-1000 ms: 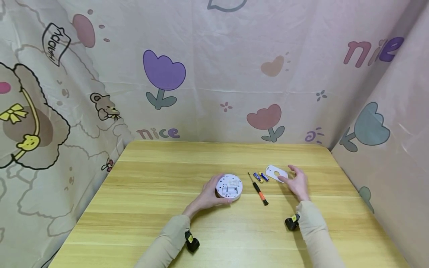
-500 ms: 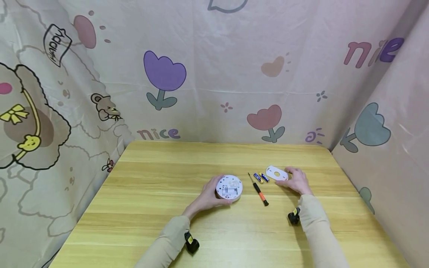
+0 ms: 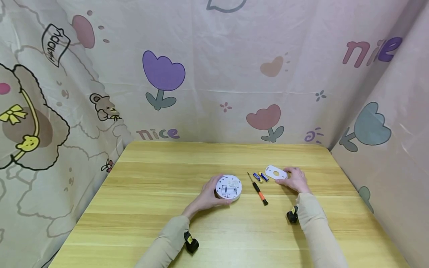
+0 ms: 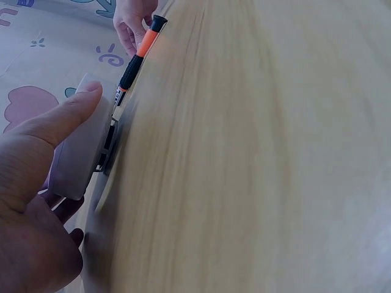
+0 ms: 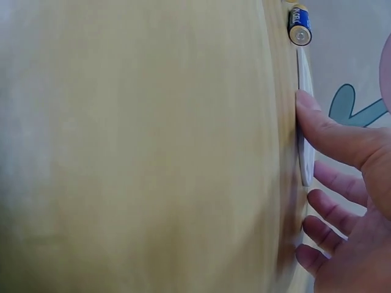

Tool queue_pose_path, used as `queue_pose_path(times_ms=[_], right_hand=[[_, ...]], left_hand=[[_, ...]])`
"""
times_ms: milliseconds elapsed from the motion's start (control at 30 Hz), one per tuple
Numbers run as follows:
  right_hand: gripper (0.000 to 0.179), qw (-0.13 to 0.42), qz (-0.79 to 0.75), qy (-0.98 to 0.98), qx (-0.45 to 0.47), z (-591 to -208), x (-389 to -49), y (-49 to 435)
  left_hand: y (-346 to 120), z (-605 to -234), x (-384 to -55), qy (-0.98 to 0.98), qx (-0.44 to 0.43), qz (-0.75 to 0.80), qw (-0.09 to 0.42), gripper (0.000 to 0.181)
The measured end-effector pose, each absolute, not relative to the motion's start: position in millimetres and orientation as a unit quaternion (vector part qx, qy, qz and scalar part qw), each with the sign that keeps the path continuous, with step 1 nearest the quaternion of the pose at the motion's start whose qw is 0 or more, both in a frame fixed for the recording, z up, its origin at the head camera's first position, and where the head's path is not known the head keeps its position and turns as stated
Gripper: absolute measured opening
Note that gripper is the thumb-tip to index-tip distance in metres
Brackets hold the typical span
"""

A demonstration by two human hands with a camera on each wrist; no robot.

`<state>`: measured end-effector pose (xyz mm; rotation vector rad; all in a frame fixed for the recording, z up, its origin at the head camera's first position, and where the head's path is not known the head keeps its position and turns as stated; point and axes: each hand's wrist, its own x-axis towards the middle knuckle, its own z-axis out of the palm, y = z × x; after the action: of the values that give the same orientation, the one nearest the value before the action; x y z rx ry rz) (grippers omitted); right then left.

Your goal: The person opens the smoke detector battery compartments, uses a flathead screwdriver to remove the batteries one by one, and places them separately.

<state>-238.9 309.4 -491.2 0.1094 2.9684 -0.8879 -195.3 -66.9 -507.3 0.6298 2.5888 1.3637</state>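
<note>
My left hand point(image 3: 208, 194) grips a round white device point(image 3: 229, 187) from its left side, fingers behind and thumb along the near edge. The device's face with slots and a battery compartment points up in the head view; the left wrist view shows the device point(image 4: 82, 143) from its side. At the right, my right hand point(image 3: 296, 180) pinches the right end of a flat white oval plate point(image 3: 272, 171) with a round hole. In the right wrist view the thumb lies on the near edge of the plate point(image 5: 306, 165), with the other fingers spread beyond it.
Between the hands lies a small screwdriver point(image 3: 258, 191) with a black and orange handle. Blue batteries point(image 3: 264, 176) sit close to the plate's left end. A patterned curtain point(image 3: 214, 74) hangs behind the wooden table point(image 3: 151, 178) and along its sides.
My right hand has closed in on the plate's right end, its raised index finger coming down to the far edge. The left hand and the device have stayed put.
</note>
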Motion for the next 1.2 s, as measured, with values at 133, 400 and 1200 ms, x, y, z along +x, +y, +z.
queue_pose_path(times_ms=[133, 400, 1200], right_hand=[[0.072, 0.013, -0.279, 0.96, 0.035, -490.3, -238.9, 308.3], [0.065, -0.008, -0.276, 0.961, 0.03, -494.2, -239.9, 307.8], [0.045, 0.0, -0.213, 0.977, 0.028, -487.6, -241.2, 307.7]], left_hand=[[-66.8, -506.9, -195.6, 0.861, 0.209, 0.457, 0.077, 0.111], [-67.2, -507.2, -196.3, 0.861, 0.205, 0.459, 0.078, 0.112], [-67.3, -510.4, -197.2, 0.862, 0.207, 0.456, 0.078, 0.112]])
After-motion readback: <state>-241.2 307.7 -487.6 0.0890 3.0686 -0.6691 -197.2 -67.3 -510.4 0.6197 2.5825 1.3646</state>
